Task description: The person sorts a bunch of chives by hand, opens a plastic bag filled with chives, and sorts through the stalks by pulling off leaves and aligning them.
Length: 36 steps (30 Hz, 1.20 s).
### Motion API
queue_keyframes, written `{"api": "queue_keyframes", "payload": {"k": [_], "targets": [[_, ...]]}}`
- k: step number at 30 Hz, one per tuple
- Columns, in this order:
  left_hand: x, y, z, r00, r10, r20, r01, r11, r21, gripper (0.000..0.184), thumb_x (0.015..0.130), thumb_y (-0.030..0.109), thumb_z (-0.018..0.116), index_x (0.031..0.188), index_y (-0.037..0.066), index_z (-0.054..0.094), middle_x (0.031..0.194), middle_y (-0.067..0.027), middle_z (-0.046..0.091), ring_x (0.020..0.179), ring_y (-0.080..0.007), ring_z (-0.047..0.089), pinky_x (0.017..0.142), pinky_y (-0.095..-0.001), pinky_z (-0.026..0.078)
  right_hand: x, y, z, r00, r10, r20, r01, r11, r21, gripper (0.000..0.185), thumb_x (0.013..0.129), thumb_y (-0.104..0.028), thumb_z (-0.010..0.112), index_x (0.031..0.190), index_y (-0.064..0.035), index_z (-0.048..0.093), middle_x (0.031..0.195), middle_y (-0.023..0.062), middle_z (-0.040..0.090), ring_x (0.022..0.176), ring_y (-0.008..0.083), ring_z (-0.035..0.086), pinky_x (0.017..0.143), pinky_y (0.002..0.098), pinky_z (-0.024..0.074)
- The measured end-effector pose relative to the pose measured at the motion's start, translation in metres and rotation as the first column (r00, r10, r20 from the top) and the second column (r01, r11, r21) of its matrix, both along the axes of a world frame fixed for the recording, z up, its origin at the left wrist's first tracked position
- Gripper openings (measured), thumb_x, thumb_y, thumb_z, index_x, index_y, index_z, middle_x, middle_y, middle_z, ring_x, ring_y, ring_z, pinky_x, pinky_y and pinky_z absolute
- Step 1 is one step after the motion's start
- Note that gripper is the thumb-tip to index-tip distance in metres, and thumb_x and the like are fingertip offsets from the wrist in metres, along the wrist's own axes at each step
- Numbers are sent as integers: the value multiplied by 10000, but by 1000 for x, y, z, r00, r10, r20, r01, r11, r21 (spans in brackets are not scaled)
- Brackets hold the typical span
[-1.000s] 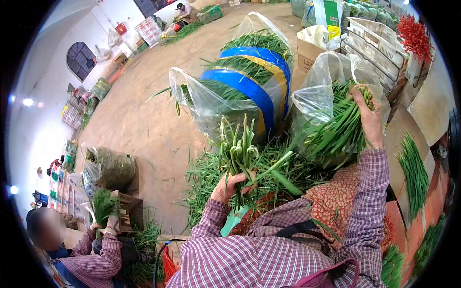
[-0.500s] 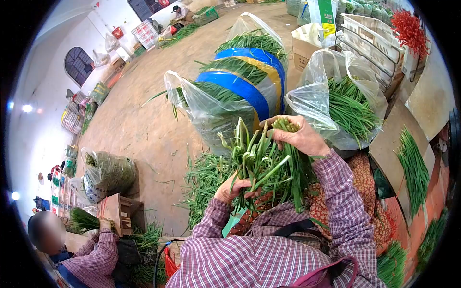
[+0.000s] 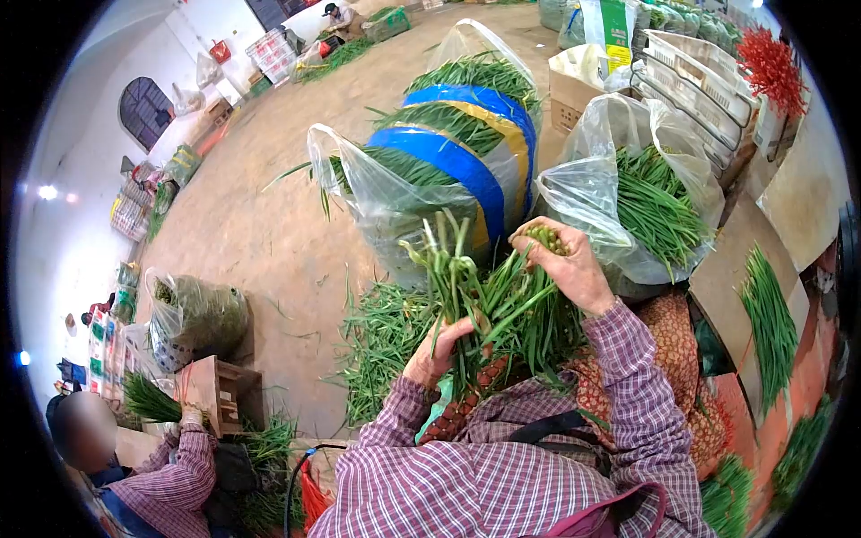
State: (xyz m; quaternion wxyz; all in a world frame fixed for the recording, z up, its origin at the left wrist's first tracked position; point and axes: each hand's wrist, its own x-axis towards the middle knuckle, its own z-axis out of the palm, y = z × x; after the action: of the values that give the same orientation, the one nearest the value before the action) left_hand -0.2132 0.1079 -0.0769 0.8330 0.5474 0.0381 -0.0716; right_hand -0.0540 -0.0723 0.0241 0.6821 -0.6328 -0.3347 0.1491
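My left hand (image 3: 437,354) is wrapped round a loose bunch of green stalks (image 3: 457,282), whose pale ends point up and away from me. Close to its right, my right hand (image 3: 567,269) grips a bundle of long green stems (image 3: 543,330) near their cut ends, with the leaves hanging down over my lap. The two bunches touch or overlap between my hands. Beyond the right hand stands an open clear plastic bag (image 3: 574,184) with green stems (image 3: 659,206) inside.
A large bag with blue tape (image 3: 439,152) lies ahead. Loose greens (image 3: 386,350) cover the floor. At right are cardboard with a green bundle (image 3: 771,327), white crates (image 3: 695,81) and red ties (image 3: 771,72). A co-worker (image 3: 170,484) sits at left beside a wooden stool (image 3: 208,390).
My right hand has come from the clear bag to beside my left hand, bringing a bundle of stems. The co-worker's greens have swung from upright to slanting left.
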Motion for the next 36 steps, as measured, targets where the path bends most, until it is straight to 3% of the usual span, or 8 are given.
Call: {"api": "queue_keyframes", "payload": {"k": [2, 6, 10, 15, 18, 22, 30, 36], "targets": [[7, -22, 19, 951, 309, -7, -306, 941, -144, 286, 893, 176, 559, 1117, -2, 547, 938, -111, 605, 695, -132, 573, 565, -268, 462, 11, -9, -6, 995, -97, 34, 98, 994, -40, 168, 852, -241, 652, 913, -85, 660, 738, -15, 629, 611, 72, 553, 556, 211, 447], [6, -10, 15, 977, 204, 62, -186, 959, -212, 267, 884, 178, 585, 1086, 4, 559, 927, -91, 609, 608, -120, 541, 504, -247, 420, 54, -54, -8, 924, -383, 6, 382, 922, 58, 200, 861, -268, 635, 949, -89, 655, 862, 16, 648, 703, 100, 572, 651, 271, 477], [8, -4, 21, 990, 140, 36, -141, 989, 40, 283, 902, 217, 561, 1088, 4, 543, 923, -120, 618, 587, -142, 553, 486, -292, 430, 87, -111, 15, 658, -748, 88, 732, 663, 159, 230, 901, -268, 581, 1056, -104, 622, 905, 31, 645, 860, 117, 602, 781, 300, 486], [4, -4, 11, 987, 26, 161, -113, 821, 559, 277, 961, 196, 467, 1150, 21, 568, 1122, -85, 615, 856, -136, 593, 711, -296, 476, 53, -106, 58, 943, -332, 19, 327, 937, 123, 262, 888, -285, 591, 1002, -50, 603, 851, 50, 637, 762, 130, 615, 671, 271, 511], [13, -17, 21, 990, 104, -99, -48, 889, 455, 240, 961, 118, 456, 1140, 4, 570, 1118, -79, 615, 922, -144, 586, 771, -303, 479, 31, -82, 70, 983, -124, 136, 121, 992, 33, 238, 887, -251, 580, 958, -24, 590, 777, 43, 616, 639, 121, 591, 562, 242, 504], [19, -28, 21, 948, 52, 314, -200, 864, 463, 214, 893, 118, 576, 1075, 19, 628, 902, -28, 646, 820, -89, 577, 724, -230, 470, -4, -35, 68, 996, 84, -34, -88, 986, -144, 203, 829, -194, 652, 949, -31, 623, 737, 25, 611, 613, 90, 565, 552, 224, 482], [20, -40, 29, 982, -20, 190, -68, 893, 444, 241, 850, 127, 650, 1063, 17, 624, 919, 17, 646, 818, -89, 574, 745, -251, 473, -7, 3, 16, 995, -33, 95, 45, 992, -121, 229, 801, -223, 688, 816, 1, 645, 663, 32, 628, 592, 76, 560, 541, 253, 446], [16, -48, 57, 948, 297, -115, -303, 952, -41, 485, 811, 83, 663, 1260, 62, 482, 1054, -82, 616, 883, -140, 604, 826, -275, 498, 12, -14, 4, 988, -154, 1, 153, 987, -53, 246, 848, -307, 651, 795, -68, 623, 679, 1, 609, 549, 74, 550, 521, 231, 470]]}}
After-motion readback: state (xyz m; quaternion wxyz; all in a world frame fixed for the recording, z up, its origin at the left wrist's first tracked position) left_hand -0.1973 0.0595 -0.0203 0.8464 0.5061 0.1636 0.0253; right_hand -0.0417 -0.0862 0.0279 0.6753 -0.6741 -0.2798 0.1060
